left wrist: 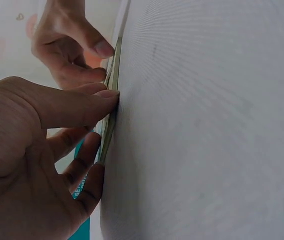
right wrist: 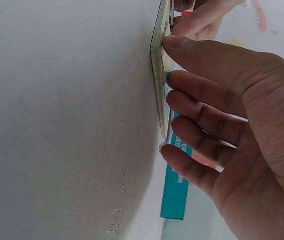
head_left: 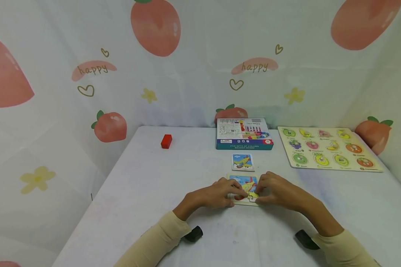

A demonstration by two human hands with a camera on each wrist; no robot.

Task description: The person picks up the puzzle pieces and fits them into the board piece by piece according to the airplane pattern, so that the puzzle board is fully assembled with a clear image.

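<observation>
A wooden jigsaw puzzle (head_left: 244,180) with a yellow airplane picture lies in its pale frame at the middle of the table. My left hand (head_left: 218,193) is over its left side, the index finger reaching straight onto the pieces. In the left wrist view the left thumb (left wrist: 109,95) touches the near edge of the frame. At the right side my right hand (head_left: 275,189) grips a lower-right puzzle piece (head_left: 253,197) between thumb and fingers. A dark seam shows around that piece. The right wrist view shows the frame's side (right wrist: 158,65) beside the right thumb.
A small card (head_left: 242,162) with a matching airplane picture lies just behind the puzzle. Farther back stands a flat teal-and-white box (head_left: 244,144). A fruit peg board (head_left: 331,150) lies at the back right, a red block (head_left: 166,141) at the back left.
</observation>
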